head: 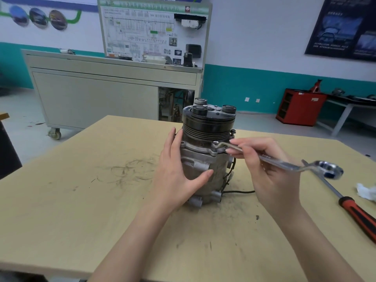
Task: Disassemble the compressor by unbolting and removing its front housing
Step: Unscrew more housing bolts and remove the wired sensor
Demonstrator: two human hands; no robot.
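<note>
From the head camera, the compressor (205, 159) stands on end in the middle of the frame, on the scuffed tan table (81, 200), with its black grooved pulley (209, 123) uppermost. The front housing (195, 148) is the flanged grey casting just under the pulley, and it looks to be still bolted down.

The step in hand, as I read it, is loosening the bolt (215, 142) at the flange corner right of centre. The cranked ring end of the spanner (280, 163) sits over that bolt. To do it well, I'd seat the ring fully down on the bolt head before pulling. I'd also grip further out along the handle for leverage and swing in short arcs, since the pulley overhangs the flange closely. The compressor is tall on a small base, so it needs firm bracing against the turn.

The left hand (175, 171), centre-left, cups the compressor's body. Its palm is against the side, its thumb lies across the front, and its fingers reach up round the far side. The right hand (262, 165), to the right of centre, pinches the spanner's shank close to the bolt between thumb and fingertips, wrist low. The spanner's free ring juts out towards the right edge.

A red-handled screwdriver (358, 210) and a crumpled white rag (366, 190) lie at the far right.
</note>
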